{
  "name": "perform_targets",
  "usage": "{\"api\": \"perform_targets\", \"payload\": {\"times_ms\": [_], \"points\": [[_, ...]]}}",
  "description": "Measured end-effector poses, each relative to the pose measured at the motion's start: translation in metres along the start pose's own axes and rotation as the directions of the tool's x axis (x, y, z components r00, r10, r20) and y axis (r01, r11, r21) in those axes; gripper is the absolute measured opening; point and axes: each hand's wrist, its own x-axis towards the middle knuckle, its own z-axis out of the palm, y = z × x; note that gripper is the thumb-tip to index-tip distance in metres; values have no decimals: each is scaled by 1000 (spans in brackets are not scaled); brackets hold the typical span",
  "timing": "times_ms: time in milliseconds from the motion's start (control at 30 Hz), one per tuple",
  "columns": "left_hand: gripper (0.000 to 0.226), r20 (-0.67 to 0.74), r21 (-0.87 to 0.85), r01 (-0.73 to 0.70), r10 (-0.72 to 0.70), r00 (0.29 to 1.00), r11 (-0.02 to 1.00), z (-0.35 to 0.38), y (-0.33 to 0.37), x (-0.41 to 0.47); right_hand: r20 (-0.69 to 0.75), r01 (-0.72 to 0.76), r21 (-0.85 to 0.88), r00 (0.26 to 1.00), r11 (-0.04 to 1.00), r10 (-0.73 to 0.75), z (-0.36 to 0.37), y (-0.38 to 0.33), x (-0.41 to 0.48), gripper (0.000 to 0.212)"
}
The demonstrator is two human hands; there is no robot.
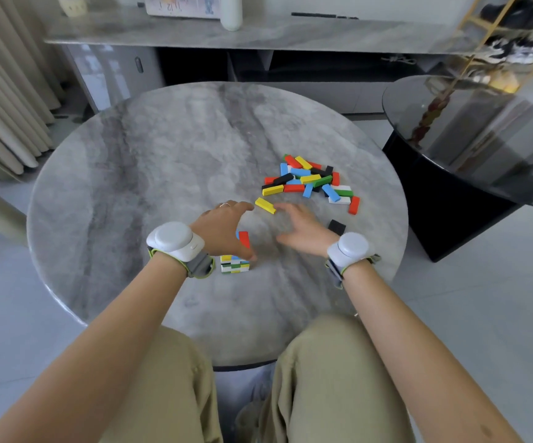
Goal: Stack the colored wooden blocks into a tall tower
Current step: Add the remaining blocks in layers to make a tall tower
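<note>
Grey marble worktop [130,187] beside a dark table [482,148]; left hand [218,228] fingers arch loosely over the tower [234,265], perhaps touching; right hand [303,231] fingers spread

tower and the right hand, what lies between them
Bare tabletop only, in the head view; nothing lies between the tower and the right hand.

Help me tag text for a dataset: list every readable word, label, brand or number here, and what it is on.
None can be read.
Printed board on the shelf: coloured print, too blurred to read.
White wrist bands: no marking visible.
Wooden blocks: plain colours, no print.
</note>
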Motion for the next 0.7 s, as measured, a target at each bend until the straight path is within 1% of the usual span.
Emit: {"api": "perform_targets", "payload": {"times_ms": [67,133,200,267,400,500,533,633,700], "points": [[82,-40,7,-35,35,999,999,-5,11,9,-104,-92,-13,990,996,90,-9,22,-3,62],[64,-86,12,-61,61,994,998,-6,25,25,-182,-198,-16,964,980,192,-20,47,-8,63],[50,-74,32,-56,58,996,998,-3,33,39,-202,-269,-22,945,963,259,-25,62,-13,69],[44,-21,108,-34,36,999,994,5,42,60,-178,-300,-9,939,954,294,-28,76,-15,74],[42,106,267,65,-96,990,962,21,52,98,-128,-290,-42,951,956,282,-25,91,-12,69],[28,131,326,126,-177,975,937,30,44,120,-162,-260,-40,954,965,251,-18,96,-5,61],[28,138,348,139,-198,970,927,32,42,124,-171,-248,-38,956,968,238,-17,96,-3,58],[34,155,359,142,-208,966,923,35,38,133,-157,-181,-44,973,983,172,-14,94,5,54],[33,163,340,125,-190,968,932,33,41,131,-138,-122,-46,984,991,115,-14,91,9,52]]}}
